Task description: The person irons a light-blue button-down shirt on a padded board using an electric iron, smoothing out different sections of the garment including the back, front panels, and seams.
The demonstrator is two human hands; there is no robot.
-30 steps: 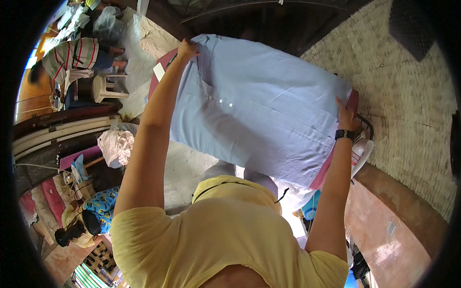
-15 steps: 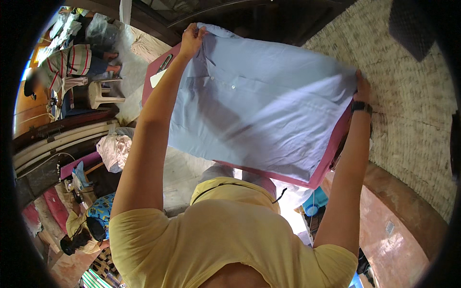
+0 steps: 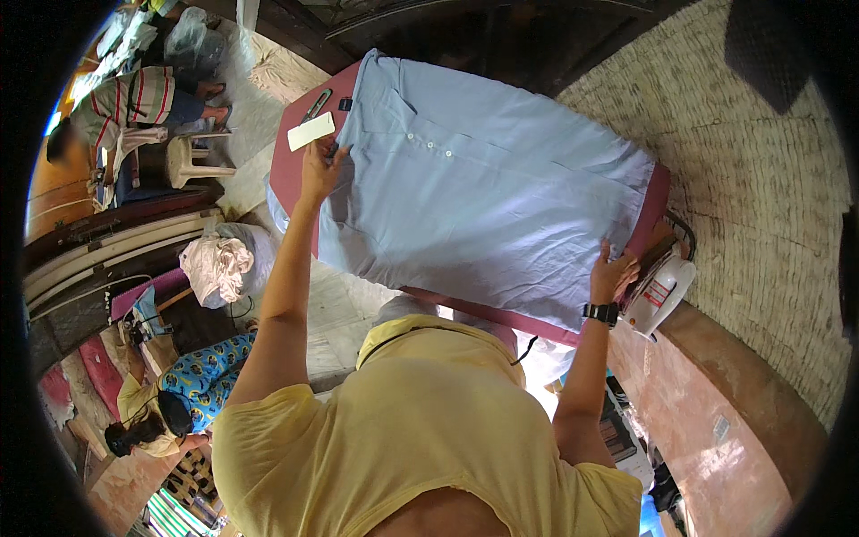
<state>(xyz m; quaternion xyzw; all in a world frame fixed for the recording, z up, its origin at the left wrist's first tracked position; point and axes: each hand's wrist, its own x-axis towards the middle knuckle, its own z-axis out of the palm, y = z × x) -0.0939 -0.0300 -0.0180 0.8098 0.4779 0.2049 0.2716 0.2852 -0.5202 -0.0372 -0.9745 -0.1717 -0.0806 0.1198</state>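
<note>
A light blue buttoned shirt (image 3: 501, 161) lies spread over a dark red padded board (image 3: 660, 192), with creases running across it. At the shirt's near left edge is my left hand (image 3: 320, 172), its fingers apart and touching or just beside the cloth. My right hand (image 3: 612, 276) rests on the near right corner of the shirt, fingers spread. Just right of that hand stands a white clothes iron (image 3: 659, 294) with a dark handle. Beyond my left hand, a white card (image 3: 310, 132) and a slim dark-green tool (image 3: 316, 105) lie on the board.
A pale bundle of cloth (image 3: 217, 268) sits left of the board. Further left are a beige plastic stool (image 3: 190, 161), a person in a striped top (image 3: 148, 97) and another in blue patterned clothing (image 3: 199, 383). A stone ledge (image 3: 743, 385) curves along the right.
Both hands have let go of the shirt's far corners and come nearer to me. The shirt now lies flatter, and the card and iron show more fully.
</note>
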